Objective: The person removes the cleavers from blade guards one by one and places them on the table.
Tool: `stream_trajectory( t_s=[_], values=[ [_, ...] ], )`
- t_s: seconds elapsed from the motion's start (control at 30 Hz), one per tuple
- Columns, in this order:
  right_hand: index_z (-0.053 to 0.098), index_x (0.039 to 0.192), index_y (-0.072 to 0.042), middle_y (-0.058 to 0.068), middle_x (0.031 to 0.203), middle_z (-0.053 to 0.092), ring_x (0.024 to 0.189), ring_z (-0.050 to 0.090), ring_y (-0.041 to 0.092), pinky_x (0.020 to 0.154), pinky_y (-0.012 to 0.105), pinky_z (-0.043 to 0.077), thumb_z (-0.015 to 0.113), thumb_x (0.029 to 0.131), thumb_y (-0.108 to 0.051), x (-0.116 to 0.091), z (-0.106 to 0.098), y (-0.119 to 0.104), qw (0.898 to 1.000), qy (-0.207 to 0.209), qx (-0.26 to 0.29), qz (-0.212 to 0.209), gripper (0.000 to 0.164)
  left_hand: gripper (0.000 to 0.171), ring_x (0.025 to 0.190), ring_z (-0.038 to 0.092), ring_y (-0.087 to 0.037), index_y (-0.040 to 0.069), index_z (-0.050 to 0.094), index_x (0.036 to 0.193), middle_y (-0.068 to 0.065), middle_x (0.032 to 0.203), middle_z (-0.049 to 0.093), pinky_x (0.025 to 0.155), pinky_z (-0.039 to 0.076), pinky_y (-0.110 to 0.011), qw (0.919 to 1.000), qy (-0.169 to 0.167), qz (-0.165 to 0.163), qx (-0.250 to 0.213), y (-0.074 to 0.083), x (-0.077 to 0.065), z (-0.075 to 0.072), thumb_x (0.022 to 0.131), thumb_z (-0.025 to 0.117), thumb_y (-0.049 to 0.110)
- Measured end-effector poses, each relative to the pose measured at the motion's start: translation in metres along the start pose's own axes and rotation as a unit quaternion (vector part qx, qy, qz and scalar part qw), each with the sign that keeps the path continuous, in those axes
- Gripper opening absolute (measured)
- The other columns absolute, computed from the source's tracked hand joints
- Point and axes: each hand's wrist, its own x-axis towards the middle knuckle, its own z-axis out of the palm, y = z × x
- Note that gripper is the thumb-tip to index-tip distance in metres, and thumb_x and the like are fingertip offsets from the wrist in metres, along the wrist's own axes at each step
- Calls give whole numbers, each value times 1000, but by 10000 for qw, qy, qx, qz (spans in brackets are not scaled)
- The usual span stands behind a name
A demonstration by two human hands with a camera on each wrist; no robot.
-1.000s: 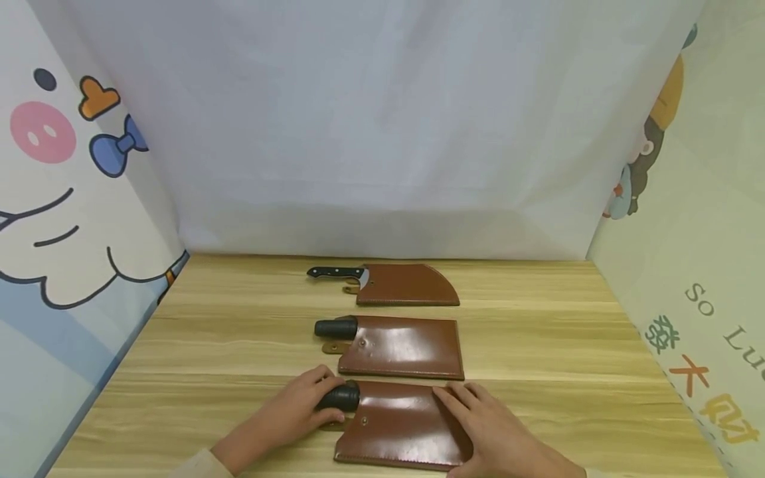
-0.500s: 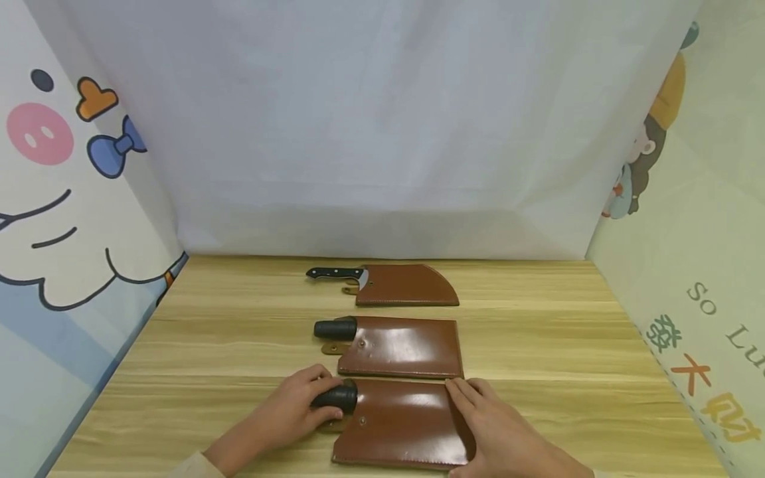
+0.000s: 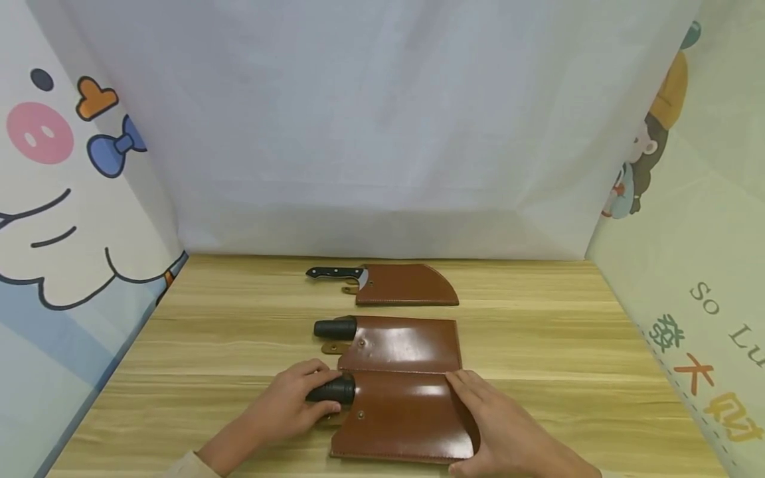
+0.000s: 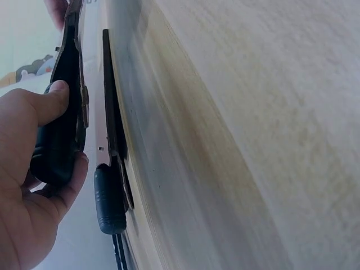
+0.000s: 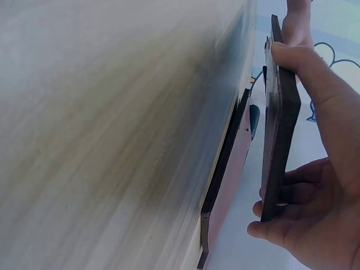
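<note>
Closest to me is a cleaver in a shiny brown leather sheath (image 3: pixel 406 418). My left hand (image 3: pixel 293 405) grips its black handle (image 4: pixel 53 146), thumb on one side and fingers on the other. At the far end, my right hand (image 3: pixel 502 428) holds the sheath by its right edge, thumb and fingers on opposite edges. Both wrist views show this sheathed cleaver off the table, with a gap beneath. Just behind it lies a second sheathed cleaver (image 3: pixel 412 342) with a black handle; its lower edge is covered by the raised sheath in the head view.
A third knife (image 3: pixel 337 273), with a riveted black handle and a curved-end brown sheath (image 3: pixel 406 285), lies at the back of the wooden table (image 3: pixel 538 318). A white cloth (image 3: pixel 382 133) hangs behind. Printed panels stand at left and right.
Between them, my hands have lifted the nearest sheathed cleaver off the table. It has come up against the middle one in the head view. The other two knives have not moved.
</note>
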Motion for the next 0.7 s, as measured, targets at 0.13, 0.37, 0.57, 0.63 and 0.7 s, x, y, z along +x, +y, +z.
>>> stream_trajectory(
  t_s=[0.13, 0.37, 0.57, 0.63, 0.7],
  values=[
    [36, 156, 2, 20, 157, 43, 144, 43, 36, 106, 53, 47, 84, 65, -72, -1, -1, 1, 10000, 53, 0, -31, 127, 43, 93, 60, -8, 11, 73, 124, 5, 111, 65, 70, 50, -26, 10000, -2, 3, 7, 0, 0, 0, 92, 76, 41],
    [38, 155, 2, 21, 156, 43, 141, 47, 37, 101, 53, 50, 89, 63, -63, -1, -1, 2, 9995, 262, -128, -121, 124, 41, 88, 57, -5, 15, 74, 123, 9, 107, 61, 68, 50, -25, 9999, 104, -53, -46, 0, 1, -1, 92, 75, 41],
    [37, 156, -1, 18, 155, 45, 139, 49, 33, 99, 52, 52, 86, 64, -69, -1, 1, 4, 9990, 338, -173, -231, 124, 41, 87, 56, -4, 15, 74, 123, 9, 107, 61, 68, 48, -24, 9999, 100, -82, -40, 1, 0, 0, 91, 77, 41],
    [36, 156, -2, 17, 156, 45, 139, 49, 32, 100, 51, 52, 86, 64, -69, -2, 1, 5, 9990, 347, -170, -235, 125, 41, 86, 55, -3, 15, 74, 123, 9, 106, 61, 67, 48, -24, 9999, 121, -56, -74, 1, 0, -1, 92, 76, 41],
    [36, 156, -2, 17, 156, 44, 139, 49, 32, 99, 51, 52, 87, 63, -67, -2, 1, 5, 9990, 354, -178, -228, 125, 41, 86, 56, -3, 14, 75, 122, 9, 106, 61, 68, 49, -24, 9998, 164, -32, -82, 1, -1, 1, 91, 77, 41]
  ],
)
